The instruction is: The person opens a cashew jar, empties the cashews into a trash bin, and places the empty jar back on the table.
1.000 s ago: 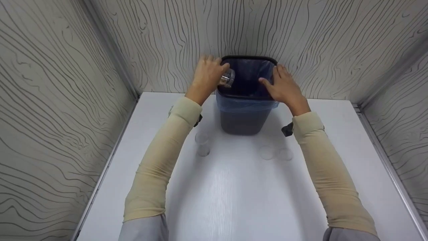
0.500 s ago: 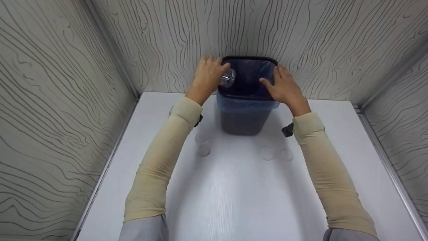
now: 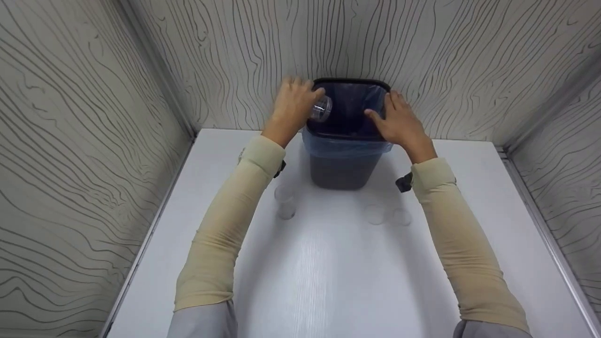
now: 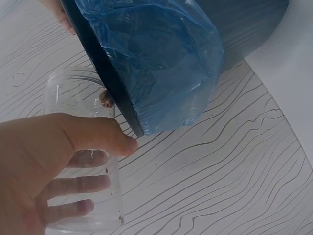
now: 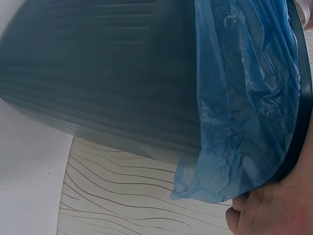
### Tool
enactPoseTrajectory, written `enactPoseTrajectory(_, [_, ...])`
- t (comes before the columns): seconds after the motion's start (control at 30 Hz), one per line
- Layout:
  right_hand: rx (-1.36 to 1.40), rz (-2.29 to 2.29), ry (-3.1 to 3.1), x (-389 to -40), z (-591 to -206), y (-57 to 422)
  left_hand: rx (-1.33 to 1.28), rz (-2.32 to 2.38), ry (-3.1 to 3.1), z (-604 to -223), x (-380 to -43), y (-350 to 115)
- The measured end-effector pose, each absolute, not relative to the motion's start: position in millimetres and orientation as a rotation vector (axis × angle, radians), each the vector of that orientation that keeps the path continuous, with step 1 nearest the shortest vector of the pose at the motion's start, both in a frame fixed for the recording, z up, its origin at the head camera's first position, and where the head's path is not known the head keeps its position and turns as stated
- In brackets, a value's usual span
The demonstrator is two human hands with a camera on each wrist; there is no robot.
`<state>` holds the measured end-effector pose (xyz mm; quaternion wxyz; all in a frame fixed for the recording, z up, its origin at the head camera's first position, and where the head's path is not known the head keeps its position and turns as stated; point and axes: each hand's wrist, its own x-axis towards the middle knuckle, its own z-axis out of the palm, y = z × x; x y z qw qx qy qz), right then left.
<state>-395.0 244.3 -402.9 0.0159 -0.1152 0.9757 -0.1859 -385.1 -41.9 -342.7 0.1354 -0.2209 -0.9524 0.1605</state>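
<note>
A grey trash bin (image 3: 345, 169) with a blue liner bag (image 3: 347, 146) folded over its rim stands at the back of the table. My left hand (image 3: 293, 105) holds a clear plastic jar (image 3: 322, 110), tilted with its mouth over the bin's left rim. In the left wrist view the fingers wrap the jar (image 4: 78, 103); a small brown lump (image 4: 106, 99) and a few dark specks show at its wall. My right hand (image 3: 399, 122) grips the bin's right rim, thumb on the inside and fingers outside.
Another clear jar (image 3: 285, 206) is on the white table (image 3: 310, 272), near my left forearm. Two clear round lids (image 3: 374, 214) lie side by side towards my right forearm. A wood-patterned wall (image 3: 225, 61) rises right behind the bin.
Brown contents visible in the held jar one second ago no longer show in the head view. The jar has shifted very slightly to the right; the right hand stays put.
</note>
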Motion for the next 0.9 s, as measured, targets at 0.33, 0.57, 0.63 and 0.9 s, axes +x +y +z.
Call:
enactPoseTrajectory(0.33, [-0.336,-0.588,3.032,-395.3,-403.5,244.4,-0.649,0.489,-2.755,-340.5,-387.1,-39.0])
enactPoseTrajectory(0.57, [-0.338,-0.595,3.033,-394.6,-402.5,244.1,-0.648,0.543,-2.745,-338.9,-386.5,-36.7])
enactPoseTrajectory(0.63, [-0.337,-0.593,3.031,-394.3,-402.3,244.0,-0.650,0.552,-2.742,-338.7,-386.3,-36.1])
enactPoseTrajectory(0.9, [-0.332,-0.597,3.024,-394.2,-401.5,243.5,-0.647,0.622,-2.721,-336.7,-384.4,-33.4])
